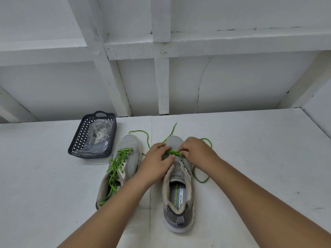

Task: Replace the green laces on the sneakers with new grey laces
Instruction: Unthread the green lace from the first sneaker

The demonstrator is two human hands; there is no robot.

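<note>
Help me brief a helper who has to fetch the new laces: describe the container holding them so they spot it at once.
On the white table, look to the far left of the two grey sneakers, near the wall. There sits a dark plastic basket with lattice sides and a handle slot. It alone holds a clear plastic bag; its contents are hard to make out.

White painted work surface point(250, 158) fills lower half, slightly rough, with thin seam running front to back near middle. Behind it stands white wall point(62, 90) with plain panels. White wooden frame point(162, 86) crosses wall: upright posts and one horizontal beam, paint chipped at some joints. Thin crack curves down one panel at right. Light is soft, even, cool; shadows weak.
</note>
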